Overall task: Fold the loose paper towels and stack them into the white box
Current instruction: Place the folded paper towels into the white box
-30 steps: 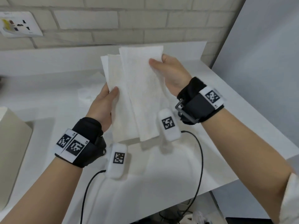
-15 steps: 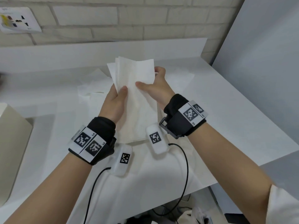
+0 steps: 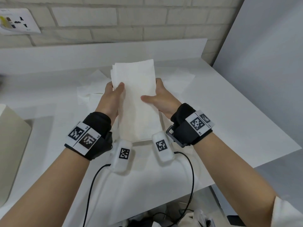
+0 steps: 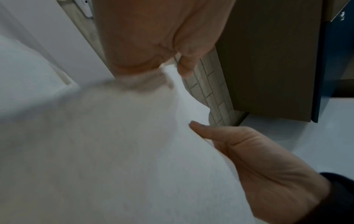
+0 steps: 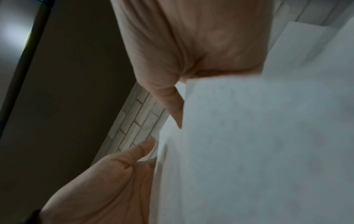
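Note:
A stack of folded white paper towels [image 3: 137, 99] is held upright over the counter, between both hands. My left hand [image 3: 114, 92] grips its left edge, thumb on the near face and fingers behind. My right hand [image 3: 157, 95] grips the right edge the same way, thumb lying across the front. The left wrist view shows the towel stack [image 4: 114, 151] with the right thumb [image 4: 220, 133] on it. In the right wrist view the stack [image 5: 249, 151] fills the right side, and the left hand [image 5: 105, 181] is at its edge. A pale box [image 3: 11, 145] stands at the far left.
Loose paper towels lie on the white counter [image 3: 229, 128] behind the hands, some at the left [image 3: 90, 92] and one at the right [image 3: 178, 81]. A brick wall with a socket plate [image 3: 18, 22] runs along the back. A grey panel [image 3: 270, 54] rises at the right. Cables hang off the front edge.
The hands came lower and closer together. The fanned towel layers were squared into one aligned stack, and my right hand slid from the top corner down to the right edge.

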The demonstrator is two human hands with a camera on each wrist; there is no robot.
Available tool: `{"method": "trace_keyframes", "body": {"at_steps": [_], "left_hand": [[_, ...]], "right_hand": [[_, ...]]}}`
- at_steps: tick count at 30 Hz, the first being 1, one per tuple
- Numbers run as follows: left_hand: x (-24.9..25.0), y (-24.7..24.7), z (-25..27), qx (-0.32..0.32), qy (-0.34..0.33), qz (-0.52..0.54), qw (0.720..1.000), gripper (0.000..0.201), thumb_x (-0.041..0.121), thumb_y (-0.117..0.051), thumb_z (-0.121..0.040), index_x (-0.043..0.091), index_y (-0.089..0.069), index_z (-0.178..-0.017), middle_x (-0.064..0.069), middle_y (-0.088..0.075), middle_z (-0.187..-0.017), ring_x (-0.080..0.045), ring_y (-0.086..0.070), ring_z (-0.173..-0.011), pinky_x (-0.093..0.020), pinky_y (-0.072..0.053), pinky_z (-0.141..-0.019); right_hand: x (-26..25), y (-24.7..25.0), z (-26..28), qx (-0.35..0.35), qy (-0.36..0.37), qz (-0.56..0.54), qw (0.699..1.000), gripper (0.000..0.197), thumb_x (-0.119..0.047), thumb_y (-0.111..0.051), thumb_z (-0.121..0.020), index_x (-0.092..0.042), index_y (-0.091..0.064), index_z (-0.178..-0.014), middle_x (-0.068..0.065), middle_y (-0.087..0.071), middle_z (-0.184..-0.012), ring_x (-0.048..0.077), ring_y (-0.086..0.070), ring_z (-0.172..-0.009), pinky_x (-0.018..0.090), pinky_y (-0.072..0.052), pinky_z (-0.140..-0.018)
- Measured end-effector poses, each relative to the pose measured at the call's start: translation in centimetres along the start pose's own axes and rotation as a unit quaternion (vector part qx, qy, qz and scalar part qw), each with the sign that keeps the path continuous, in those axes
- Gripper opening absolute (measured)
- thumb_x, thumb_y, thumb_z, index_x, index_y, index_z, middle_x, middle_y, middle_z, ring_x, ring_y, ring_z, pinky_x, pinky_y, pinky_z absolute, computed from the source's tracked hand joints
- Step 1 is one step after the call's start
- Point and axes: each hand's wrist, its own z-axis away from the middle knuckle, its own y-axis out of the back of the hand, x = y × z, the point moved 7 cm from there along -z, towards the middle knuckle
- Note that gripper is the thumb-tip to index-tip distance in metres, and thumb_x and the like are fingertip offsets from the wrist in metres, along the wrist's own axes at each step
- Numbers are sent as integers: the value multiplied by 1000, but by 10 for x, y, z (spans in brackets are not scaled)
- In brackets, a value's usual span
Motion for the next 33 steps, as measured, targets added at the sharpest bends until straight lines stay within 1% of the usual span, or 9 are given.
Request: {"method": "trace_keyframes", "body": {"at_steps": [5,8,11,15,22,25,27,30,33], "left_hand": [[3,-10,0,-48,-81,-179,979,73,0,-55,-87,19,-11,-141,-4,-47,-130,-19,-51,-113,-32,-44,-91],[0,-16,0,-96,-66,-163,980,79,-4,-54,-86,30,-7,-140,-6,-53,-127,-23,-56,-110,-36,-47,-92],[-7,-17,-4,-105,-16,-135,985,74,-2,-52,-89,29,-11,-143,-3,-50,-130,-23,-53,-115,-42,-45,-97],[-9,-13,-10,-67,-32,-183,980,52,2,-52,-86,13,-34,-134,-5,-55,-124,-25,-55,-112,-45,-45,-99],[-11,-26,-6,-81,-74,-223,969,41,0,-47,-91,9,-24,-124,9,-46,-95,-13,-52,-93,-24,-45,-80],[-6,-30,-5,-60,-115,-205,970,34,-8,-34,-91,15,-20,-111,6,-43,-90,-3,-47,-76,-9,-41,-61],[-1,-35,-1,-58,-131,-185,972,37,-9,-32,-91,14,-20,-117,7,-43,-92,-3,-48,-78,-1,-39,-58],[12,-45,6,-58,-160,-146,975,47,-7,-34,-92,7,-17,-133,3,-43,-114,-8,-48,-101,3,-40,-69],[24,-55,13,-74,-197,-98,973,56,-6,-36,-93,10,-8,-138,-1,-36,-130,-9,-44,-115,-7,-44,-89]], "right_hand": [[9,0,-2,15,-28,3,999,55,-1,-43,-92,-14,-11,-135,9,-47,-124,21,-51,-107,39,-43,-102],[24,3,-5,22,-98,-45,994,49,-7,-43,-94,-13,-16,-134,12,-48,-124,26,-53,-110,45,-43,-102],[27,5,-2,17,-88,-73,993,50,-4,-48,-92,-16,-22,-132,5,-54,-102,23,-56,-94,41,-48,-92],[21,7,2,46,-29,-41,998,40,1,-52,-88,-10,-37,-123,4,-54,-107,19,-57,-90,31,-50,-83],[14,9,0,129,28,-17,991,26,-4,-37,-94,-11,-29,-118,11,-39,-132,23,-47,-113,26,-39,-84],[19,2,1,90,17,11,996,30,0,-41,-92,-10,-26,-115,11,-35,-130,25,-44,-116,24,-41,-83],[14,3,5,104,47,31,993,28,7,-37,-89,-12,-25,-106,8,-36,-120,21,-43,-108,17,-41,-75],[-8,12,14,182,147,31,972,28,11,-33,-88,-13,-24,-100,7,-35,-112,19,-42,-105,19,-40,-85],[-22,18,23,241,219,5,946,32,9,-35,-88,-21,-24,-90,4,-33,-104,18,-40,-101,22,-40,-88]]}}
